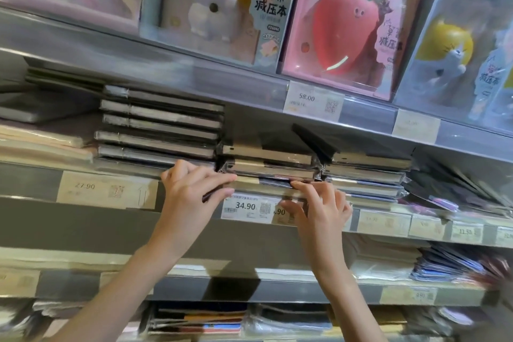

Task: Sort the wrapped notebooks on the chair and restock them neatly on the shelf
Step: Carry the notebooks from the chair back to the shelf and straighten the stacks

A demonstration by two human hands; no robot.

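Hands are raised to the front edge of a grey shelf [194, 219], where a wrapped notebook [261, 184] is held at the bottom of the middle stack [269, 159]. The left hand [191, 189] grips the notebook's left end, fingers curled over the top edge. The right hand [319, 204] pinches its right end, with the thumb below and fingers above. The notebook lies flat, directly above a price tag reading 34.90 [245, 207] on the shelf's front rail. To the left of the middle stack, a taller stack [158, 128] of dark wrapped notebooks is seen; to the right, another stack [366, 178] sits just beside it. Above the middle stack, on the next shelf up, boxed notebooks with a cat figure [213, 5] and a strawberry figure [344, 30] are displayed. The image is slightly blurred.
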